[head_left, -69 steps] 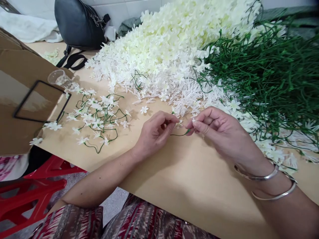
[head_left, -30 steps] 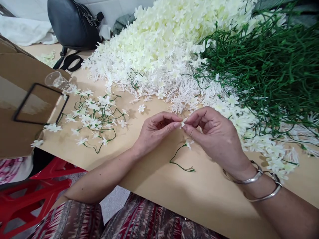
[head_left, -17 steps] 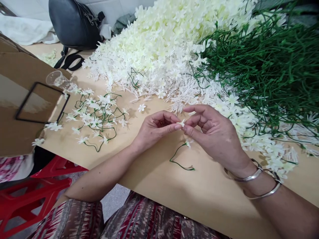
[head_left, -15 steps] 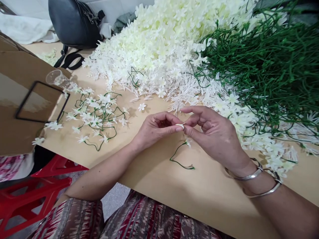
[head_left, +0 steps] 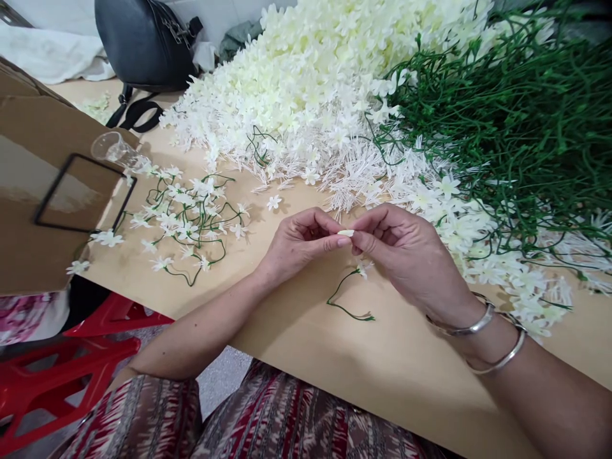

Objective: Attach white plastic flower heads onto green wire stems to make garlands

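Between my fingertips is a small cream-white artificial petal piece (head_left: 345,233), mostly covered by the fingers. My left hand (head_left: 306,245) pinches it from the left with thumb and forefinger. From the other side my right hand (head_left: 401,252) closes thumb and forefinger on it, with two metal bangles on that wrist. Just below the hands, a green artificial stem (head_left: 342,287) with a white flower head (head_left: 364,268) lies on the table (head_left: 306,357). To the left of my left hand, several assembled white flowers (head_left: 184,223) on green stems lie in a loose cluster.
A large heap of white and cream flowers (head_left: 310,83) spreads behind my hands. Green stems (head_left: 516,121) pile up at right. At left are a cardboard box (head_left: 29,210), a black wire frame (head_left: 67,226), a clear plastic cup (head_left: 112,150), a black bag (head_left: 143,48) and red stools (head_left: 62,376).
My right hand's fingers have drawn in and closed on the petal piece, where the forefinger was raised before. The left hand keeps its pinch, and the stem stays below.
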Action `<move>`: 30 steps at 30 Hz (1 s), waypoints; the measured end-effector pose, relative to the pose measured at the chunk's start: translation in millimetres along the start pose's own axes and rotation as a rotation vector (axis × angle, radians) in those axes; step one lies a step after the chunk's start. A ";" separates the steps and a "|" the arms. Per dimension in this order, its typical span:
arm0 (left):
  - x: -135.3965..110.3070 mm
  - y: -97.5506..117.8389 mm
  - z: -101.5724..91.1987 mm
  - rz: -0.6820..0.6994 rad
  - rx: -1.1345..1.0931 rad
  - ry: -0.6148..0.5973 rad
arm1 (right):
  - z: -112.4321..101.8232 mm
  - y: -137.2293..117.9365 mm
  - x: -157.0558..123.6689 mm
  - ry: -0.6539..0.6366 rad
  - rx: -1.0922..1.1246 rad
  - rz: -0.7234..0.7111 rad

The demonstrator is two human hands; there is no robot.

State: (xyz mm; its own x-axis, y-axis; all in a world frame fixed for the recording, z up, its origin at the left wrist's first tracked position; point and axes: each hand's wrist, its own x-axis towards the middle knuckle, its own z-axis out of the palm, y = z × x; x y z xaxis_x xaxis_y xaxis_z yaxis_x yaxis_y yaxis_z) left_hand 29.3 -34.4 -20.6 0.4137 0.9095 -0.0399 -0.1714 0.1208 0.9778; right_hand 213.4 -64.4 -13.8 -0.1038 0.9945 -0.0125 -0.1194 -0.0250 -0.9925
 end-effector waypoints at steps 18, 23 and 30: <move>1.8 -2.4 -0.7 -0.021 -0.023 -0.004 | -2.8 -1.0 -1.8 -0.061 -0.097 -0.009; 3.2 -2.8 -0.3 -0.045 -0.028 -0.020 | -5.0 -3.2 1.0 -0.090 -0.102 -0.024; 0.9 1.5 3.0 0.034 -0.019 0.077 | -3.7 -0.6 0.2 0.022 -0.046 0.003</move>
State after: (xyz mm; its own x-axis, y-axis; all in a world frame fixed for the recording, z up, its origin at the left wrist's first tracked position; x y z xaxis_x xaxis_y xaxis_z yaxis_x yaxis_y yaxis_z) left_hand 32.1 -34.6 -18.6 0.3373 0.9411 -0.0232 -0.2015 0.0962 0.9748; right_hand 217.1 -63.8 -13.7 -0.0818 0.9965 -0.0175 -0.0736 -0.0235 -0.9970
